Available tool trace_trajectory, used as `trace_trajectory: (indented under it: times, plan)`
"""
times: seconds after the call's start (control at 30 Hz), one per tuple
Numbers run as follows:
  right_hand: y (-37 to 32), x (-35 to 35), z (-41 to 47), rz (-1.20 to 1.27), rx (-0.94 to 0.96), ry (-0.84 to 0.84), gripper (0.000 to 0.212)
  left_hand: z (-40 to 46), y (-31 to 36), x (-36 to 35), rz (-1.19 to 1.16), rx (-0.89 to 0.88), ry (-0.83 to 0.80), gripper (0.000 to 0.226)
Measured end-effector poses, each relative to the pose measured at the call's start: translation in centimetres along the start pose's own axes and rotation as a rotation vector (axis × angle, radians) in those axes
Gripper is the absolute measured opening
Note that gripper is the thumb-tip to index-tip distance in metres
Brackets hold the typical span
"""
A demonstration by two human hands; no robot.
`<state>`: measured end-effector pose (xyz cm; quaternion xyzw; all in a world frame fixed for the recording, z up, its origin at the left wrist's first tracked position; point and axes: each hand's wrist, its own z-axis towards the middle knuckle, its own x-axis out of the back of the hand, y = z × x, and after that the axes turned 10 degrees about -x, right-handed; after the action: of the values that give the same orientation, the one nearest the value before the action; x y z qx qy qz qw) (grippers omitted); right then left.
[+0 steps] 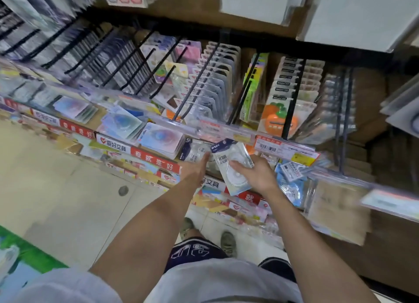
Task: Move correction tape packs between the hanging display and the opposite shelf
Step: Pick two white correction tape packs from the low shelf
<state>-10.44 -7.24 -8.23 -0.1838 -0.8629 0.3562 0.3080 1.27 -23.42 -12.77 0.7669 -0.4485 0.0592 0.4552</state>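
Observation:
My right hand [256,175] grips a correction tape pack [232,166], a clear blister with a dark blue header card, tilted in front of the shelf edge. My left hand [197,169] reaches with straight fingers toward similar packs [196,152] lying on the shelf just below the price rail; whether it touches them is unclear. Above, the hanging display [210,82] carries rows of carded packs on black hooks.
A clear price rail [267,141] with labels runs across in front of the hooks. Stacks of pastel packs [161,139] lie on the shelf to the left, blue packs [292,173] to the right. White boxes [358,14] sit above. Tiled floor [56,189] lies left of my feet.

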Motion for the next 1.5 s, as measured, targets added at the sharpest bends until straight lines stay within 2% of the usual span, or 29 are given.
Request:
trace_trajectory:
  times: [0.1, 0.17, 0.23, 0.33, 0.37, 0.47, 0.57, 0.6, 0.77, 0.87, 0.9, 0.93, 1.0, 1.17, 1.27, 1.37, 1.43, 1.5]
  plan:
    - [0.7, -0.2, 0.0, 0.015, -0.011, 0.014, 0.042, 0.5, 0.1, -0.3, -0.101, 0.06, -0.005, 0.117]
    - [0.8, -0.1, -0.2, 0.024, -0.028, 0.024, 0.051, 0.4, 0.4, -0.4, -0.151, 0.067, -0.037, 0.105]
    - [1.0, 0.0, -0.3, 0.026, -0.039, 0.035, 0.07, 0.9, 0.1, -0.6, -0.197, 0.064, -0.031, 0.09]
    - [1.4, 0.1, -0.1, 0.022, -0.022, 0.032, 0.087, 2.4, -0.6, -1.2, -0.33, 0.083, 0.005, 0.085]
    - [1.2, 0.2, -0.2, 0.016, -0.024, 0.03, 0.086, 3.0, -0.9, -1.5, -0.362, 0.099, 0.021, 0.082]
    - [0.8, 0.2, -0.2, -0.01, -0.026, 0.022, 0.054, 1.5, 0.1, -1.3, -0.429, 0.093, 0.11, 0.075]
    - [0.6, 0.3, 0.0, -0.041, 0.0, 0.033, 0.07, 0.7, -0.4, -1.1, -0.445, 0.057, 0.138, 0.086]
    - [0.6, 0.3, 0.1, -0.032, 0.003, 0.029, 0.069, 0.4, -0.7, -1.0, -0.461, 0.038, 0.139, 0.088]
    - [0.6, 0.6, -0.3, -0.009, 0.01, -0.047, 0.031, -0.9, -3.1, -0.3, -0.579, -0.025, 0.082, 0.074]
    - [0.5, -0.2, -0.5, 0.03, 0.014, -0.082, 0.033, -0.8, -5.0, 0.6, -0.655, -0.005, 0.053, 0.088]
    - [0.6, -0.6, -0.5, 0.058, 0.017, -0.098, 0.04, -1.2, -5.4, 1.0, -0.672, -0.001, 0.04, 0.085]
    - [0.5, -1.0, -0.5, 0.084, 0.017, -0.104, 0.045, -2.0, -5.4, 1.6, -0.699, -0.017, 0.033, 0.071]
    - [0.4, -1.7, -0.6, 0.107, 0.027, -0.139, 0.037, -3.5, -5.5, 2.7, -0.738, -0.058, 0.02, 0.045]
    - [0.1, -4.8, -0.6, 0.086, 0.006, -0.243, 0.035, -5.0, -8.1, 6.1, -0.836, -0.056, 0.033, 0.046]
    - [-1.1, -7.1, -1.1, 0.08, 0.002, -0.337, 0.028, -6.0, -9.6, 8.4, -0.85, -0.035, 0.116, 0.045]
    - [-2.4, -10.0, -1.5, 0.074, 0.034, -0.375, 0.025, -7.4, -10.8, 10.9, -0.795, -0.057, 0.266, 0.01]
    - [-3.7, -11.9, -2.0, 0.049, 0.053, -0.418, 0.014, -8.1, -12.1, 12.7, -0.802, -0.086, 0.343, 0.009]
    - [-4.9, -13.8, -2.4, 0.027, 0.081, -0.462, 0.015, -9.0, -13.2, 14.6, -0.813, -0.1, 0.417, 0.008]
